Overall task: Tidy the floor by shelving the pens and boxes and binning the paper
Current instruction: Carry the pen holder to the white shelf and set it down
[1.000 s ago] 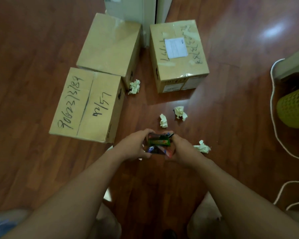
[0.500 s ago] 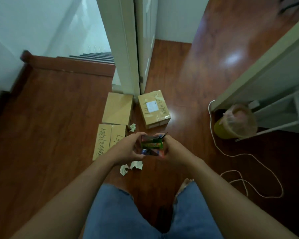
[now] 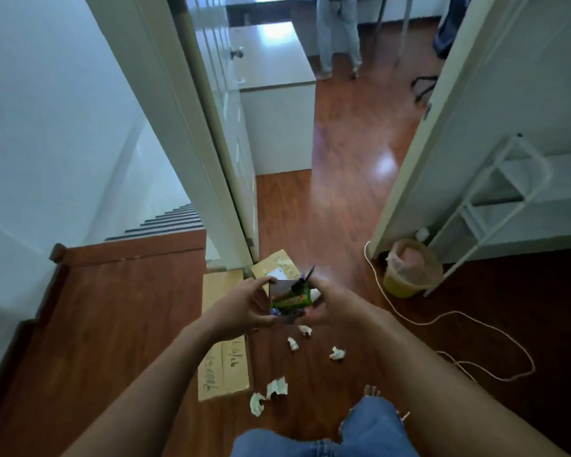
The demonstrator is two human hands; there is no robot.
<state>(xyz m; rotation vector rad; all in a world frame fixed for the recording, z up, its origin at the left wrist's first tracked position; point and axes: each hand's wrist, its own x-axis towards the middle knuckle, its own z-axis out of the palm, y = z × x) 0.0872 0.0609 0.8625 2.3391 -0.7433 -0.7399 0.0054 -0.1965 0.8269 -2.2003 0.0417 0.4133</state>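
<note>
Both hands hold a small green-labelled pen holder [image 3: 292,300] with dark pens sticking out, at chest height. My left hand [image 3: 244,308] grips its left side and my right hand [image 3: 335,306] its right side. Below them three cardboard boxes lie on the wooden floor: a long one [image 3: 225,371], another [image 3: 220,285] behind it, and one [image 3: 277,263] by the door, all partly hidden by my hands. Several crumpled paper balls are scattered nearby, such as one [image 3: 337,353] and a pair [image 3: 267,394]. A yellow bin [image 3: 409,268] with a pink liner stands at the right.
A white shelf rack [image 3: 495,192] stands right of the bin. A white cord [image 3: 459,328] snakes over the floor. An open white door [image 3: 221,133] and stairs [image 3: 165,222] are on the left. Another person's legs [image 3: 338,34] stand in the far room beside a white desk [image 3: 274,70].
I have risen from a crouch to standing, lifting the pen holder with both hands. The view has tilted up, and the boxes and paper now lie far below.
</note>
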